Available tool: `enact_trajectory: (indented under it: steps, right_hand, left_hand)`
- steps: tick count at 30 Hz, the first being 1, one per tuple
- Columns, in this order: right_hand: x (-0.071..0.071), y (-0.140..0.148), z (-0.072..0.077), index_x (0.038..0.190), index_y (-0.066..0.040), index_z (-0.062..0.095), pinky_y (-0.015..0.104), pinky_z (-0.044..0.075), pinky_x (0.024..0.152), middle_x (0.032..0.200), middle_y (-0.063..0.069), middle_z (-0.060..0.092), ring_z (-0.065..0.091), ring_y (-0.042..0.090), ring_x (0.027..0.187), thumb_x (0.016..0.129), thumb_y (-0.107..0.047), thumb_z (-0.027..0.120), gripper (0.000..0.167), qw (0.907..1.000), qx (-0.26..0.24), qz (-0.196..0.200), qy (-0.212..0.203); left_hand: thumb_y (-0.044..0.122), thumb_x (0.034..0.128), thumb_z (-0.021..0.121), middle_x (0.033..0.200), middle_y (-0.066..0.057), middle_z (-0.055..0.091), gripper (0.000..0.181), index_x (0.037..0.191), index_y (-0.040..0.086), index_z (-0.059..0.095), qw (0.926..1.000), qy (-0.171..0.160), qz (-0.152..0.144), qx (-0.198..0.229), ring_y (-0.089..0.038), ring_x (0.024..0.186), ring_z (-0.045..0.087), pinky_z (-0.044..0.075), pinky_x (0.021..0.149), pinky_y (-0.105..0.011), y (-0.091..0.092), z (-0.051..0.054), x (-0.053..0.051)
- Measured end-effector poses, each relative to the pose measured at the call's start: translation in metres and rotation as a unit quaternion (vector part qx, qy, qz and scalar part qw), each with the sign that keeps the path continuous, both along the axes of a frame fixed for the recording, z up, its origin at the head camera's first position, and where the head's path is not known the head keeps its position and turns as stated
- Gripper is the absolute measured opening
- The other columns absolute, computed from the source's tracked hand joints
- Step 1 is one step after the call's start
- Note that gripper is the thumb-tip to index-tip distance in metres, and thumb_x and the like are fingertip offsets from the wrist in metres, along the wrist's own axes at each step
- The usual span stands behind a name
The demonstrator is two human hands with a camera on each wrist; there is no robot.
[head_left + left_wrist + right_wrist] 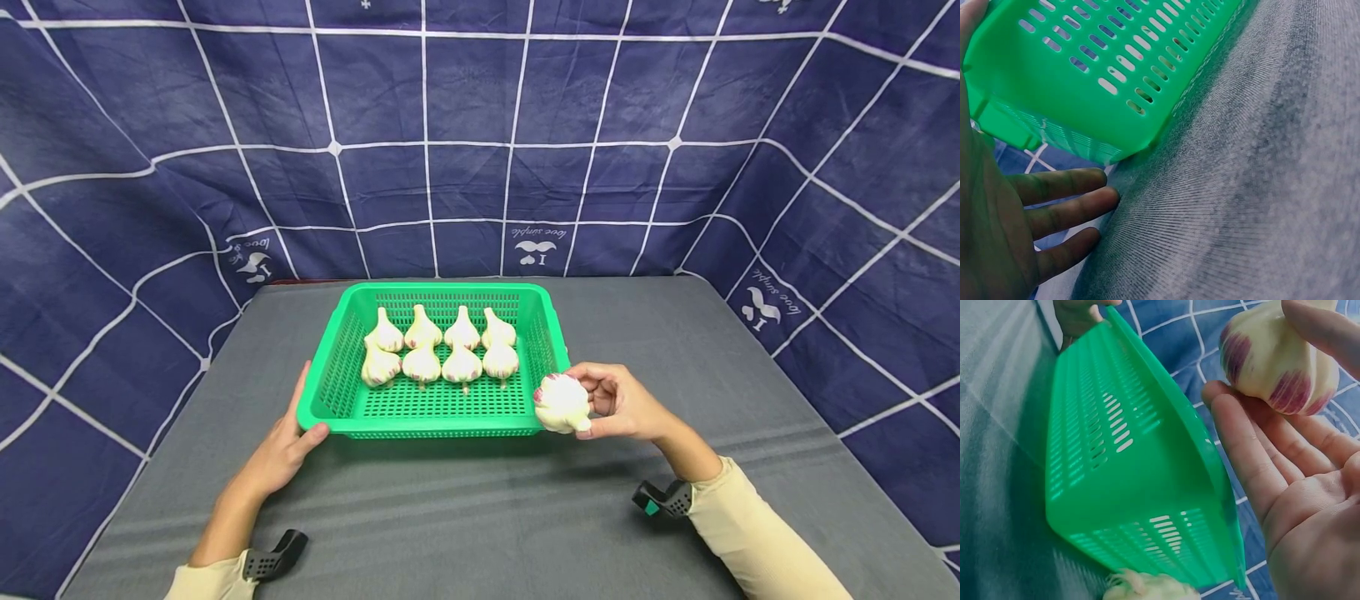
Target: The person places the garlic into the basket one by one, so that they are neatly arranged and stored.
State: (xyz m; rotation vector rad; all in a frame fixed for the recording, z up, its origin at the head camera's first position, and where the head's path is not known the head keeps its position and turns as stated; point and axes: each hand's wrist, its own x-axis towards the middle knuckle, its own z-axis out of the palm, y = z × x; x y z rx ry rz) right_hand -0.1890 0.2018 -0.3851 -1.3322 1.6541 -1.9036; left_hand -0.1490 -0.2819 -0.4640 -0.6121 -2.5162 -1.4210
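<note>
Blue cloth [472, 100] hangs behind; at the basket's [435, 427] eight o'clock corner, the straight-fingered left hand [279, 452] likely steadies it; at four o'clock, the right hand [624, 406] pinches garlic [558, 402].

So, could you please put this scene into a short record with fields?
Container: green basket on gray tabletop
Inside: eight garlic bulbs, two rows of four
Right hand: holding another bulb by the near right corner
Left hand: at the near left corner, thumb against rim
Outside: part of one more bulb, right wrist view
Backdrop: blue cloth, white grid
</note>
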Motion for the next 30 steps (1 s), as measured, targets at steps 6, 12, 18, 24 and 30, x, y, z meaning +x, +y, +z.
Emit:
enact_trajectory:
  steps: [6, 12, 18, 24, 30]
  right_hand:
    - [-0.01, -0.011, 0.004, 0.126, -0.003, 0.058, 0.028, 0.054, 0.083, 0.117, 0.006, 0.067, 0.064, 0.014, 0.102, 0.076, 0.017, 0.07, 0.055, 0.9986, -0.028, 0.012, -0.042]
    - [-0.017, -0.019, 0.005, 0.126, -0.005, 0.056, 0.031, 0.055, 0.082, 0.12, 0.007, 0.067, 0.065, 0.015, 0.103, 0.081, 0.009, 0.072, 0.05, 0.9969, -0.038, -0.005, -0.068]
    - [-0.023, -0.024, 0.006, 0.127, -0.007, 0.053, 0.036, 0.057, 0.076, 0.119, 0.008, 0.066, 0.067, 0.02, 0.098, 0.084, 0.009, 0.067, 0.048, 0.9938, -0.057, 0.001, -0.095]
    - [-0.029, -0.03, 0.008, 0.127, -0.009, 0.053, 0.036, 0.057, 0.073, 0.119, 0.008, 0.064, 0.067, 0.022, 0.094, 0.082, 0.012, 0.061, 0.05, 0.9915, -0.076, 0.0, -0.106]
    - [-0.038, -0.035, 0.008, 0.133, -0.01, 0.049, 0.033, 0.056, 0.069, 0.112, 0.012, 0.065, 0.07, 0.026, 0.081, 0.085, 0.012, 0.052, 0.053, 0.991, -0.088, -0.022, -0.098]
  left_hand:
    - [0.024, 0.099, 0.054, 0.162, -0.024, 0.006, 0.085, 0.16, 0.025, -0.006, 1.0, 0.003, -0.007, 0.004, 0.004, 0.14, 0.012, 0.012, 0.105, -0.009, 0.0, 0.0, -0.001]
    - [0.024, 0.0987, 0.055, 0.162, -0.025, 0.007, 0.086, 0.16, 0.024, -0.005, 1.0, 0.003, -0.007, 0.002, 0.002, 0.14, 0.013, 0.013, 0.105, -0.009, 0.001, 0.003, -0.001]
    - [0.024, 0.0988, 0.055, 0.162, -0.024, 0.007, 0.086, 0.16, 0.024, -0.005, 1.0, -0.001, -0.005, -0.001, 0.002, 0.14, 0.013, 0.013, 0.104, -0.009, 0.002, 0.004, 0.0]
    - [0.024, 0.0985, 0.056, 0.162, -0.024, 0.007, 0.086, 0.16, 0.022, -0.004, 1.0, 0.002, -0.003, -0.001, 0.005, 0.139, 0.013, 0.013, 0.104, -0.009, 0.003, 0.005, 0.003]
    - [0.023, 0.0984, 0.056, 0.161, -0.024, 0.009, 0.086, 0.16, 0.023, -0.004, 1.0, 0.006, -0.003, -0.002, 0.007, 0.138, 0.014, 0.014, 0.104, -0.009, 0.003, 0.004, 0.003]
